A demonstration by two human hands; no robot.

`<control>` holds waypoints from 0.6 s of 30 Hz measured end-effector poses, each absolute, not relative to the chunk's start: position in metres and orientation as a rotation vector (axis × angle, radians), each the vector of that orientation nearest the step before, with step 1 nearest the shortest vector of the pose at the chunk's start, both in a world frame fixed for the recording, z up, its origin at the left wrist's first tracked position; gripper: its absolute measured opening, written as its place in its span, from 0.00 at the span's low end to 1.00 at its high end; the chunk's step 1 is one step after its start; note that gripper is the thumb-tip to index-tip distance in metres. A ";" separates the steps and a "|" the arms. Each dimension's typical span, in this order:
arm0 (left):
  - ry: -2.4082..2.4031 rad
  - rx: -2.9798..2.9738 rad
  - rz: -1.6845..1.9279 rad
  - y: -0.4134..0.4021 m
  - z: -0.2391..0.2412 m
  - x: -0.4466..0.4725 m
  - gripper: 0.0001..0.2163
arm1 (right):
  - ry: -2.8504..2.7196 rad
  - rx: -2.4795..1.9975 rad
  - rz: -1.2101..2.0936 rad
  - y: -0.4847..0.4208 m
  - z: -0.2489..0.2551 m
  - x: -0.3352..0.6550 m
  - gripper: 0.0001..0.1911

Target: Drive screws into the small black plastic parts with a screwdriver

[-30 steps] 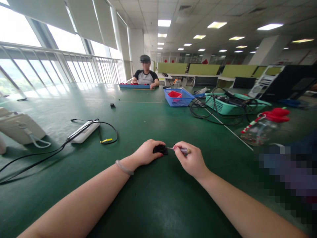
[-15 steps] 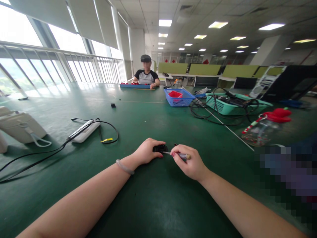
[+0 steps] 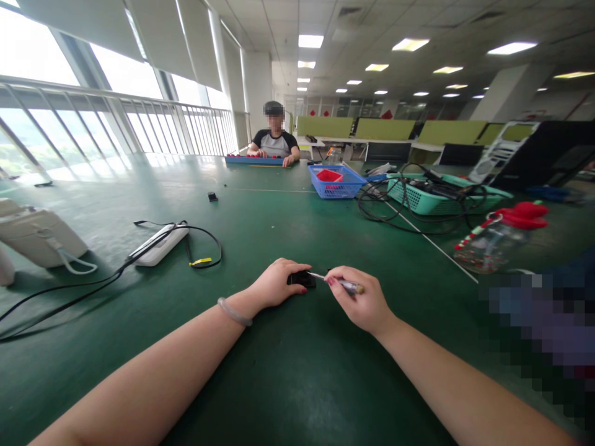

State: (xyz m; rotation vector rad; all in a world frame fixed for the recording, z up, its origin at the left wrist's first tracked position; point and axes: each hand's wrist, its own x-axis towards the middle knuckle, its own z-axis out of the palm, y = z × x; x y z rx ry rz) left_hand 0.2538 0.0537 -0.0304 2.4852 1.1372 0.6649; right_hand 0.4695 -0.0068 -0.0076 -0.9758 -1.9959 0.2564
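Note:
On the green table, my left hand (image 3: 277,284) is closed around the left end of a small black box-like part (image 3: 304,280), thumb at the near side and fingers over the far side. What kind of part it is, I cannot make out. My right hand (image 3: 359,300) grips a screwdriver (image 3: 349,286) by its clear handle with a yellowish end. Its thin metal shaft points left, and the tip is at the far right edge of the black part. Something small and dark (image 3: 330,270) shows just behind my right fingers, mostly hidden.
Left of my hands lie a white power bank-like block (image 3: 160,246) and black cables. A blue basket (image 3: 337,188), a teal basket (image 3: 421,204) with cables and a red-lidded bottle (image 3: 499,241) are at the right. Across the table sits a person (image 3: 275,144) behind a blue tray (image 3: 255,160).
My right hand has shifted slightly right, and the screwdriver tip has gone from the near side of the black part to its far edge. My left hand stays in place.

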 end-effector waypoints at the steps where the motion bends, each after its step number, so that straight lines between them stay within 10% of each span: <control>1: 1.139 2.485 0.665 0.054 -0.031 0.254 0.25 | -2.008 -0.994 0.256 -0.006 -0.008 0.470 0.06; 18: 1.306 2.393 1.065 0.051 -0.029 0.254 0.20 | -1.346 -1.143 0.280 0.017 -0.014 0.496 0.16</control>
